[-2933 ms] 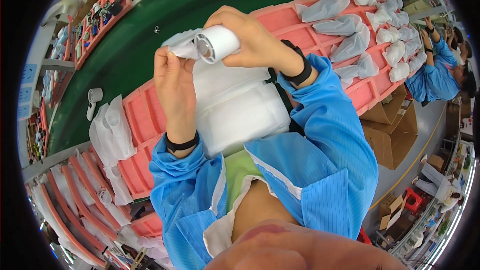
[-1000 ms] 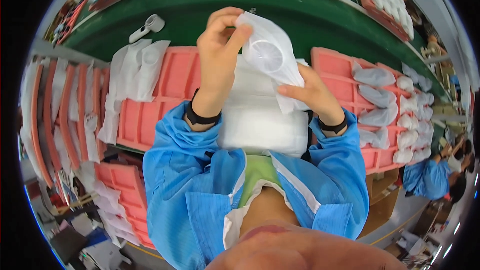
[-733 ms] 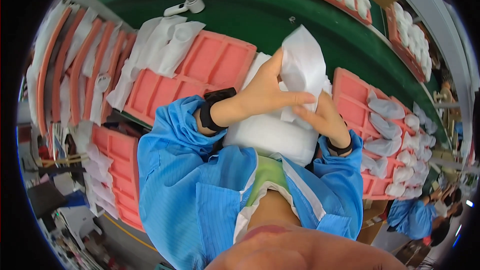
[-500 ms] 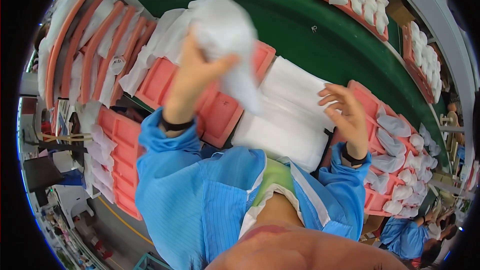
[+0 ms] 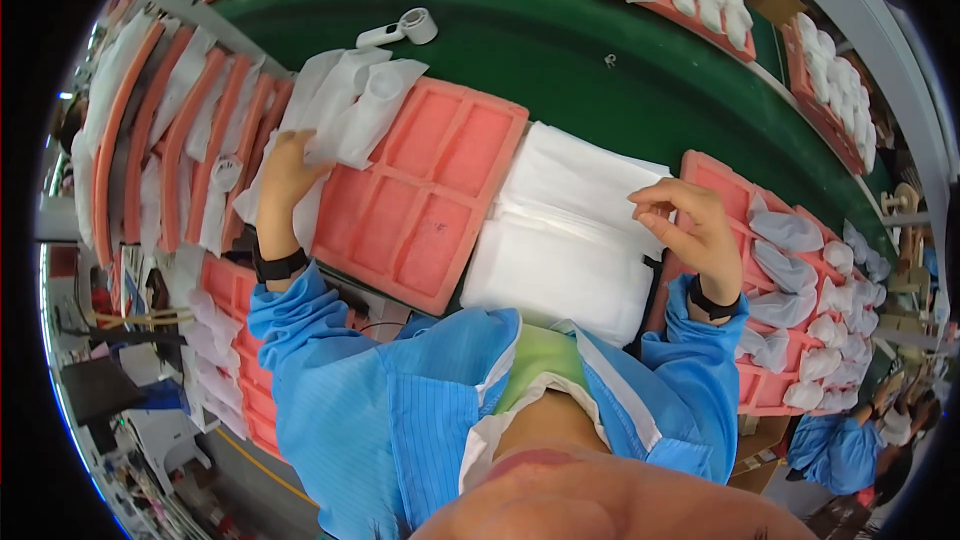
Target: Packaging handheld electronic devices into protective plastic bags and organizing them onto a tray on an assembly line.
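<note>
A translucent white bag [image 5: 378, 112] with a round-headed object inside lies at the far left of a pink compartment tray [image 5: 440, 202], beside more white bags [image 5: 318, 90]. My left hand [image 5: 288, 180] is at that bag's near end, thumb apart from the fingers, with nothing visible in its grasp. To the right of the tray lies a stack of flat white bags [image 5: 560, 265]. Over the stack's right edge, my right hand [image 5: 695, 225] hovers with loosely bent fingers and nothing in them. A white handheld device with a ring-shaped head [image 5: 418, 26] lies on the green surface beyond.
Pink trays with bagged items [image 5: 170, 140] are stacked at the left. Another pink tray [image 5: 705, 175] with wrapped pieces stands at the right. Across the green work surface [image 5: 520, 35], trays of white-wrapped items [image 5: 665, 5] line the far side. A person in blue [image 5: 835, 450] is at lower right.
The bag that my left hand held up now lies on the tray's left side, and that hand has moved left and down. The white device has come into sight. My right hand stays near the stack.
</note>
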`<state>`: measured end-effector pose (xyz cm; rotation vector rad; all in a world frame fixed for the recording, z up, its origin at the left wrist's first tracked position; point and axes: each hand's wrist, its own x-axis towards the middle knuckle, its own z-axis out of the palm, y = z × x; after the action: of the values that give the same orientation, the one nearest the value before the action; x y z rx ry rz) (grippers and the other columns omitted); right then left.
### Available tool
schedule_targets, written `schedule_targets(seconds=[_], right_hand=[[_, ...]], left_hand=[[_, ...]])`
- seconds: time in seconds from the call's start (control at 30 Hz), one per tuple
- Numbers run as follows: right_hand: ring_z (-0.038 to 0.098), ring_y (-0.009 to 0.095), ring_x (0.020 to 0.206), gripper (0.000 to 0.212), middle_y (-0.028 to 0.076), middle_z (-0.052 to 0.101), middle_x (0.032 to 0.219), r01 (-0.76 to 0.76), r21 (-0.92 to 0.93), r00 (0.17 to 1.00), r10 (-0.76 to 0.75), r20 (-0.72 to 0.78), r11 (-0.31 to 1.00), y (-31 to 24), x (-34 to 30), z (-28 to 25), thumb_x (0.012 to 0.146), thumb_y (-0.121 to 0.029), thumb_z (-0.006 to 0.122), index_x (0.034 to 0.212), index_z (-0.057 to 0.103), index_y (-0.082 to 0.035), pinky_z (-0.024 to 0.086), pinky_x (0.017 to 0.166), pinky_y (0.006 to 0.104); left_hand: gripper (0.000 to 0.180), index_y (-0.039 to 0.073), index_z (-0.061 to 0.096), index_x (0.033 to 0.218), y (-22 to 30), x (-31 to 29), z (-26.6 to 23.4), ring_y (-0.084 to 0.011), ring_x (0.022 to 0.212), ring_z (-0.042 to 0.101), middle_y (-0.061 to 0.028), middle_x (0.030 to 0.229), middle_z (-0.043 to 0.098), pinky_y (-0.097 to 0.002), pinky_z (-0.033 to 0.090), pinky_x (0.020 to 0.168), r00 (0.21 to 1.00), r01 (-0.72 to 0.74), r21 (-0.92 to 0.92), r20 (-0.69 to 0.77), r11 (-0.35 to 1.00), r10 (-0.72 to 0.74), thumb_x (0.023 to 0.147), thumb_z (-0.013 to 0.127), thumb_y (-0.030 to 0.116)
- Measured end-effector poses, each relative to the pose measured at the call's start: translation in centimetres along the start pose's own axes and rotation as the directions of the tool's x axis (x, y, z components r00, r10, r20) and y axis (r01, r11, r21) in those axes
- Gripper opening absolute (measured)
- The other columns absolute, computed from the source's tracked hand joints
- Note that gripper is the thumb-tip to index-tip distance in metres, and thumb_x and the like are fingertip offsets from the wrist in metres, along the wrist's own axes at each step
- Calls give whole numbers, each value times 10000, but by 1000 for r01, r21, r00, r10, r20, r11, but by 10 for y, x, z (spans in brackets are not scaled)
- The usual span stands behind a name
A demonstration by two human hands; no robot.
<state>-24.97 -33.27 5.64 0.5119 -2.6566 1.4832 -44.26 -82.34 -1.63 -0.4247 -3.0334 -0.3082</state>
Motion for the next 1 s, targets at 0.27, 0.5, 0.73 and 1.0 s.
schedule_targets(seconds=[0.27,0.5,0.73,1.0], right_hand=[[605,142,755,204,70,663,851,-3,-15,996,2,-91,1000,8,-5,-4,830,-30,653,1032,662,-8,446,643,239],[609,158,712,193,58,656,825,54,-116,992,-66,-104,992,13,0,-6,827,-59,672,1016,666,-17,467,609,259],[625,226,895,400,113,605,1077,-69,-218,841,-61,-537,973,40,4,-6,773,-92,734,1148,605,-44,502,675,302],[630,356,935,514,154,627,1042,-102,-465,757,-235,-610,879,55,7,-12,672,-145,783,1136,591,-41,524,777,397]], left_hand=[[648,137,516,1302,132,194,41,-349,1047,610,-165,1296,518,-427,524,825,935,-276,-49,-246,960,256,738,766,338],[722,121,483,1320,122,276,118,-356,1026,623,-187,1270,526,-340,572,710,966,124,-11,231,992,-119,686,805,251],[589,92,496,1291,292,144,36,-148,767,608,-88,1078,582,-244,518,627,763,-31,-826,344,563,547,762,751,65],[572,62,512,1255,395,21,44,-125,679,563,-96,1162,532,-290,484,570,785,-373,-928,-326,-19,527,763,794,134]])
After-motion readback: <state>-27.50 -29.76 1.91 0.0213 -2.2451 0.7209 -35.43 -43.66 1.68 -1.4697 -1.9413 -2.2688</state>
